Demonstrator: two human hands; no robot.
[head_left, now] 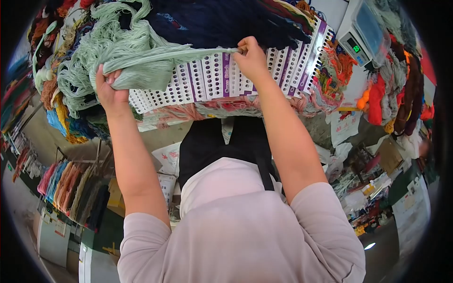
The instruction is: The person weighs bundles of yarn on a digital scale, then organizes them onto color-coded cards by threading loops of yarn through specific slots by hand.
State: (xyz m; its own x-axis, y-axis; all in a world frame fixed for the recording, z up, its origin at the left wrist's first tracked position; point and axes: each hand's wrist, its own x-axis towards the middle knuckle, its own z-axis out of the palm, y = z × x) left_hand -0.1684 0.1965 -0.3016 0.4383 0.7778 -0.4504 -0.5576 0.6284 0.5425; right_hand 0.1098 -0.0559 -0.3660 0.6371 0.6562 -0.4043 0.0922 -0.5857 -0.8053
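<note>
My left hand (pixel 109 87) is closed around a pale green hank of thread (pixel 146 75) at the left of the table. From there a thin bundle of the same thread stretches right to my right hand (pixel 250 57), which pinches its end between thumb and fingers. Under the thread lie fanned-out white and purple cards with rows of punched holes (pixel 207 78). A larger heap of pale green thread (pixel 122 33) spreads behind my left hand. Dark navy thread (pixel 222 21) lies beyond the cards.
A digital scale (pixel 361 35) with a green-lit display stands at the back right. Tangled orange and red thread (pixel 342 63) lies beside it. Coloured hanks (pixel 71 188) hang from a rack at lower left. Pinkish thread (pixel 188 112) runs along the table's near edge.
</note>
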